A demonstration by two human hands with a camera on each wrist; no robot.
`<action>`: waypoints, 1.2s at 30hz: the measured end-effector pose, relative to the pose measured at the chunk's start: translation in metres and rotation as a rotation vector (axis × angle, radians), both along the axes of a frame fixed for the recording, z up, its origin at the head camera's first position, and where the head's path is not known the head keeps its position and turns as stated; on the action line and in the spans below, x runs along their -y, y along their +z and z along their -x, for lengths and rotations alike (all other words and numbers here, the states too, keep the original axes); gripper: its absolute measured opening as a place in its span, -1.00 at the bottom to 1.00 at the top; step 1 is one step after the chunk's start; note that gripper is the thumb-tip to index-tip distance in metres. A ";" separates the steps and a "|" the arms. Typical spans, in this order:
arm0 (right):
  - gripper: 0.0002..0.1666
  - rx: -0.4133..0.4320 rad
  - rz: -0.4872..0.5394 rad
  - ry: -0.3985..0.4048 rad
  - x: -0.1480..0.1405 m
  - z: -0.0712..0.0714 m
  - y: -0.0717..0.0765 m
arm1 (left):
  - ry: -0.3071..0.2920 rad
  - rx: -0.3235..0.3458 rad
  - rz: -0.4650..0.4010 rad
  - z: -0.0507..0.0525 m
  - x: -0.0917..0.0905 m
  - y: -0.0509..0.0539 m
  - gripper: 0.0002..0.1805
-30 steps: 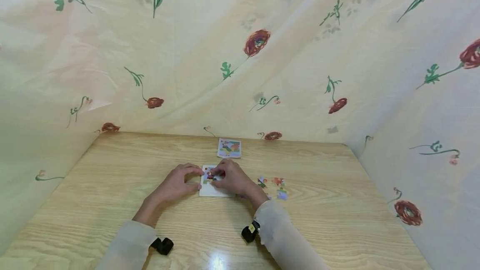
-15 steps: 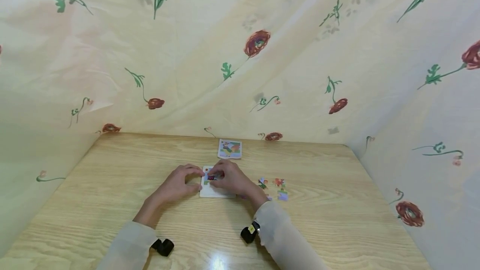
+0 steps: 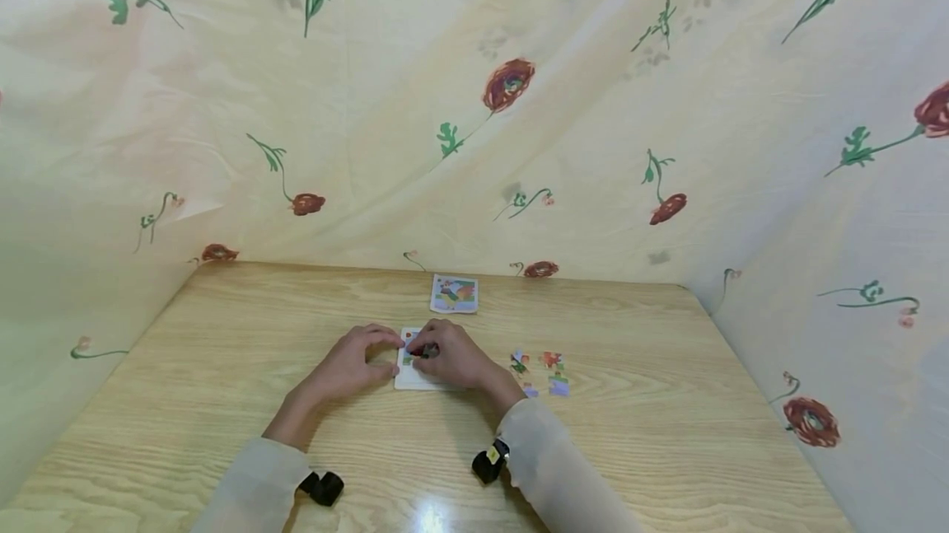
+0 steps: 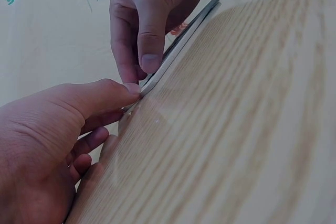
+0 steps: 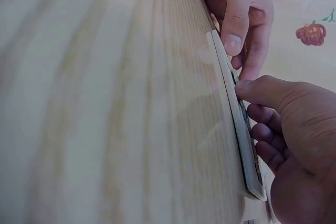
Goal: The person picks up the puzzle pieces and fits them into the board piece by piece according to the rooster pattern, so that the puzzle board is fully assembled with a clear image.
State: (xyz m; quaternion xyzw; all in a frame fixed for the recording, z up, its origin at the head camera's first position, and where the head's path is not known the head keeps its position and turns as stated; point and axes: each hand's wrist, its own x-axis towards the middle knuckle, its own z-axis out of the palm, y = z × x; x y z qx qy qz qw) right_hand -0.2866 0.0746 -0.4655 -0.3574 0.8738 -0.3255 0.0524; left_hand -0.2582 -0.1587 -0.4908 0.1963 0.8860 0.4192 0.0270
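Observation:
In the head view a white puzzle board (image 3: 408, 379) lies flat on the wooden table, with a few coloured pieces fitted at its upper left. My left hand (image 3: 347, 364) holds the board's left edge with curved fingers and thumb. From the left wrist view, the left thumb (image 4: 123, 92) rests against the board's rim. Over the board, my right hand (image 3: 454, 354) pinches a puzzle piece (image 3: 424, 350) low against the surface, mostly hidden by the fingers. The right wrist view has the right thumb (image 5: 257, 90) on the board's top side, close to the left hand.
Several loose puzzle pieces (image 3: 553, 373) lie to the right of the board, partly behind the right wrist. A square picture card (image 3: 454, 294) sits behind the board. Flowered cloth (image 3: 371, 105) surrounds the wooden table (image 3: 630, 434) at the back and sides.
My right hand has shifted slightly down and turned a little over the board, its fingers staying near the same pieces. My left hand keeps its place at the board's edge.

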 end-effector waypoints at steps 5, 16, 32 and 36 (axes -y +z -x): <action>-0.77 0.005 -0.007 -0.002 -0.001 0.000 0.001 | -0.001 0.008 0.000 0.000 0.000 0.000 -0.62; -0.78 0.033 0.012 0.012 0.000 0.004 -0.002 | 0.005 -0.005 0.011 0.000 0.002 0.000 -0.62; -0.72 0.138 0.097 -0.031 -0.016 -0.002 0.006 | -0.001 -0.031 0.020 0.001 -0.001 0.001 -0.62; -0.71 0.120 0.088 -0.058 -0.030 -0.003 0.008 | 0.002 -0.015 0.015 0.000 -0.001 0.000 -0.62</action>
